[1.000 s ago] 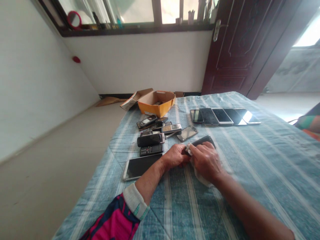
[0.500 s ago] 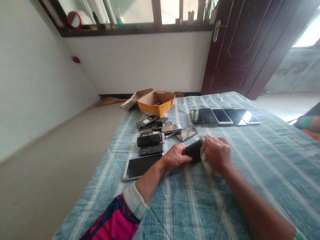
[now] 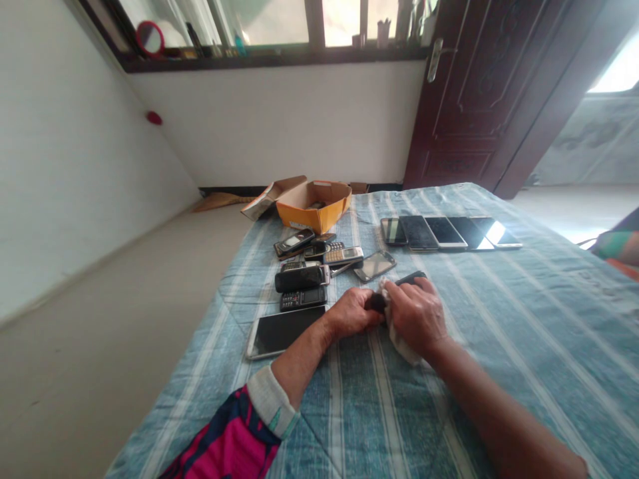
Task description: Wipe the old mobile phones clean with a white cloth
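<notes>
Facing me, a pale wall [image 3: 274, 120] runs below a dark-framed window [image 3: 272, 23], with a round, pink-rimmed mirror [image 3: 150, 38] standing on its sill [image 3: 279, 64], and next to it is a dark red panelled door [image 3: 464, 113] with a silvery handle [image 3: 434, 63]. On the left a plain white wall [image 3: 64, 166] meets the smooth, pale floor [image 3: 110, 319], while a blue striped cloth [image 3: 524, 319] covers the broad surface in the middle. Daylight whitens the panes, and a stronger glare shines at far right.

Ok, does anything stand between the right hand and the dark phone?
Yes, the white cloth, bunched in the right hand, against the dark phone. Nothing else visible does; the left hand grips one end.
</notes>
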A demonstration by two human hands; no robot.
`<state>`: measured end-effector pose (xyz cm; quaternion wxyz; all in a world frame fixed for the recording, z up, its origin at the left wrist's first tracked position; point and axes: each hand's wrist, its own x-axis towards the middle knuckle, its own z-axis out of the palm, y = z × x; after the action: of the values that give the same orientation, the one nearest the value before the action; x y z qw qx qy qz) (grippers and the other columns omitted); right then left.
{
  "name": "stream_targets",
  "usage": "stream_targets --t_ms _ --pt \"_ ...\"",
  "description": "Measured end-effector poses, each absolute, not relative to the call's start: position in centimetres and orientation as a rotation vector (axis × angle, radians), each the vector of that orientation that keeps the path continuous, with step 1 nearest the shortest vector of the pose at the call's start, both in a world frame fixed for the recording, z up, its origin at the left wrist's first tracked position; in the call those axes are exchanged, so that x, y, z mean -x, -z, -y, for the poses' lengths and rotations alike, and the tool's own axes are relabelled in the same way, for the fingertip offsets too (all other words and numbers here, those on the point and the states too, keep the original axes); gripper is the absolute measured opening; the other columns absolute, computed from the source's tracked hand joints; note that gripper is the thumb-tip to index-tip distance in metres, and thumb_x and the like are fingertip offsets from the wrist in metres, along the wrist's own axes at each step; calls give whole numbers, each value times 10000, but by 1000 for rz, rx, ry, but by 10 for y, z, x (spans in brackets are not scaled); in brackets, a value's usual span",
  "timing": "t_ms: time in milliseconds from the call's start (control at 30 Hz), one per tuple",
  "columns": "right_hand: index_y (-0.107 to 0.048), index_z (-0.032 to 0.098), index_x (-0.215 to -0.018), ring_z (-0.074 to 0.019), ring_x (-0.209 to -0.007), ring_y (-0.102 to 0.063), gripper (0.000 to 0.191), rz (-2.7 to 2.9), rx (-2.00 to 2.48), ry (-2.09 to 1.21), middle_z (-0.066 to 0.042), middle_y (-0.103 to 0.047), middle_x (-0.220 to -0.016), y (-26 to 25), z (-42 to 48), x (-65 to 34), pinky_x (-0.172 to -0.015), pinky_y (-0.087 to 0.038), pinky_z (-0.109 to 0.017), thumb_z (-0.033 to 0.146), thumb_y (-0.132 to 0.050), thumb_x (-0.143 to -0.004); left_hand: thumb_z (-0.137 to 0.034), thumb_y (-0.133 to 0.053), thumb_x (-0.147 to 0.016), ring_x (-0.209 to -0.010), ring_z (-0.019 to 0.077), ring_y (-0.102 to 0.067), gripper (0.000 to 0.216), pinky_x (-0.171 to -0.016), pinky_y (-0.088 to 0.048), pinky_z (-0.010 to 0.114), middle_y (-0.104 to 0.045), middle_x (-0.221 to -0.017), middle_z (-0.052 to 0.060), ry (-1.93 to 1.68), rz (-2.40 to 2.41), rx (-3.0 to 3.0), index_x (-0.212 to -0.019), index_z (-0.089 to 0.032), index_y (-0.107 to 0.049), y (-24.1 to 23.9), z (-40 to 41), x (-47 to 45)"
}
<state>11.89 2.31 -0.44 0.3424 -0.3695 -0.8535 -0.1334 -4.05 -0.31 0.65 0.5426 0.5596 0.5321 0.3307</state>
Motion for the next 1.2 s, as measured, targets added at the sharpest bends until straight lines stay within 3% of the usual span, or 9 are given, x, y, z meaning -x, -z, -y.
stream_targets --t_ms 267,600,967,1200 --pt "-671 164 -870 -141 -559 -487 239 2098 1219 406 -5 -592 -593 8 -48 -139 -817 -303 -313 175 -433 -876 -210 -646 -604 -404 79 -434 164 -381 -301 196 -506 -513 -50 -773 -1239 -1320 -691 -156 -518 -5 3 41" --pt "-663 137 -1009 -142 -570 -486 268 2227 896 361 -2 -558 -577 2 -11 -111 -910 -296 -340 160 -433 -874 -150 -584 -604 -423 78 -445 91 -405 -330 188 -483 -493 -54 -809 -1180 -1368 -624 -150 -495 -6 4 40" --pt "-663 178 -812 -134 -563 -465 238 2051 1327 333 -12 -612 -618 3 -49 -141 -735 -292 -290 199 -433 -866 -216 -671 -607 -410 71 -430 185 -395 -298 195 -502 -515 -54 -753 -1188 -1315 -709 -146 -532 2 0 43" --pt "-666 153 -981 -143 -573 -478 260 2185 1002 356 -7 -570 -583 3 -19 -116 -855 -302 -324 155 -440 -851 -139 -622 -595 -434 81 -452 128 -422 -328 199 -505 -508 -57 -802 -1196 -1315 -673 -153 -522 -7 5 40"
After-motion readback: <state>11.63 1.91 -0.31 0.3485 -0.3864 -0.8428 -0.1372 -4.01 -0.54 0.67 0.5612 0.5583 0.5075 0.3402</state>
